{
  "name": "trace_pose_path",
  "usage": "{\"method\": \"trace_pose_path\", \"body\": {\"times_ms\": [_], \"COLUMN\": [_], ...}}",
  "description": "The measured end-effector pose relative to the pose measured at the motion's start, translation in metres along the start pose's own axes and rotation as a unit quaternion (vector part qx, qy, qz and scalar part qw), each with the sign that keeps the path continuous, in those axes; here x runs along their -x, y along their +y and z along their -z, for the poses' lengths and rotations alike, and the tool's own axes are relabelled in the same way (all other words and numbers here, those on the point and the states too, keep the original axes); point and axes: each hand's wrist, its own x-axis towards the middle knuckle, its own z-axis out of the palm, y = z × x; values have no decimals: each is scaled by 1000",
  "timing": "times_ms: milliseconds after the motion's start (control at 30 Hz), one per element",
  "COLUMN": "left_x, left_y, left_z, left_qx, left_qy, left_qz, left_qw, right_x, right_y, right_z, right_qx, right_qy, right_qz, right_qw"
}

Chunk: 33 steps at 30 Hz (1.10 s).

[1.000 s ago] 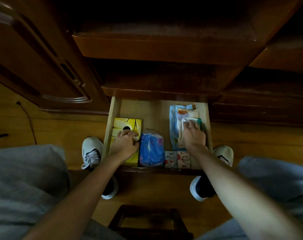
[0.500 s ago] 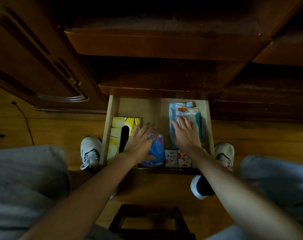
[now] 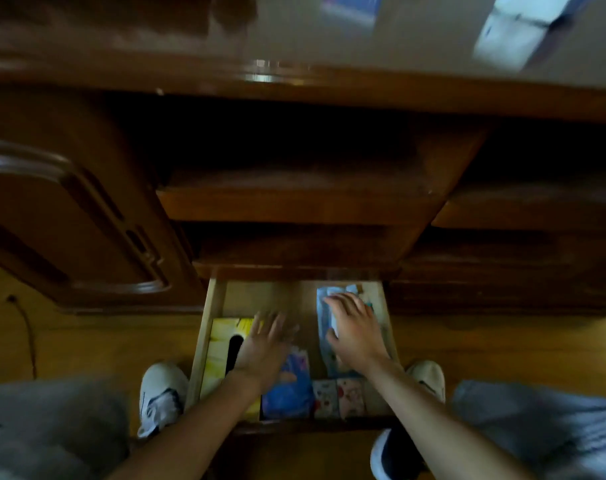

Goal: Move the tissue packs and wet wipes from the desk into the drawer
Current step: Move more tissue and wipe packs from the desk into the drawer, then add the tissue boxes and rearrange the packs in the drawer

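The bottom drawer [image 3: 387,327] is pulled out below the desk. Inside lie a yellow tissue box [image 3: 222,351] at the left, a blue tissue pack [image 3: 289,393] in the middle, two small patterned packs [image 3: 339,398] at the front, and a light blue wet wipes pack [image 3: 324,317] at the right. My left hand [image 3: 265,348] hovers with straight fingers over the gap between the yellow box and the blue pack. Spread fingers of my right hand [image 3: 353,327] rest on the wet wipes. The view is blurred.
On the desk top [image 3: 416,46] at the far edge lie a blurred blue item [image 3: 352,6] and a white pack [image 3: 523,29]. Two closed drawers [image 3: 294,206] sit above the open one. A cabinet door [image 3: 69,223] stands at the left. My shoes flank the drawer.
The camera has tilted up, bringing the desk top into view. My left hand has left the yellow box and moved right and forward with straightened fingers. My right hand stays on the wet wipes.
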Motion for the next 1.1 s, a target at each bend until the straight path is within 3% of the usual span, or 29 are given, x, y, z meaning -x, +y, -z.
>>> {"method": "trace_pose_path", "body": {"times_ms": [100, 167, 233, 367, 433, 567, 633, 733, 900, 1100], "left_x": [16, 32, 49, 76, 77, 59, 43, 17, -42, -143], "left_y": [-35, -58, -77, -103, -113, -130, -138, -148, -165, -173], "left_z": [76, 134, 192, 300, 339, 381, 391, 408, 456, 527], "left_qx": [121, 131, 107, 18, 20, 60, 64, 54, 67, 98], "left_qy": [188, 384, 528, 635, 626, 480, 426, 398, 383, 379], "left_qz": [25, 1, -38, -65, -46, 22, 39, 45, 64, 68], "left_qw": [974, 914, 841, 770, 778, 875, 902, 915, 919, 918], "right_x": [-14, -23, -30, -45, -56, -81, -89, -105, -157, -239], "right_y": [-11, -16, -19, -17, -10, 14, 25, 33, 55, 113], "right_z": [78, 139, 200, 309, 350, 380, 376, 382, 420, 468], "right_qx": [-42, -61, -53, 14, 55, 62, 83, 79, 66, 105], "right_qy": [191, 307, 400, 488, 479, 267, 245, 291, 295, 244], "right_qz": [47, 88, 129, 149, 106, -56, -52, -36, -66, -244], "right_qw": [980, 946, 906, 860, 870, 960, 965, 953, 951, 933]}}
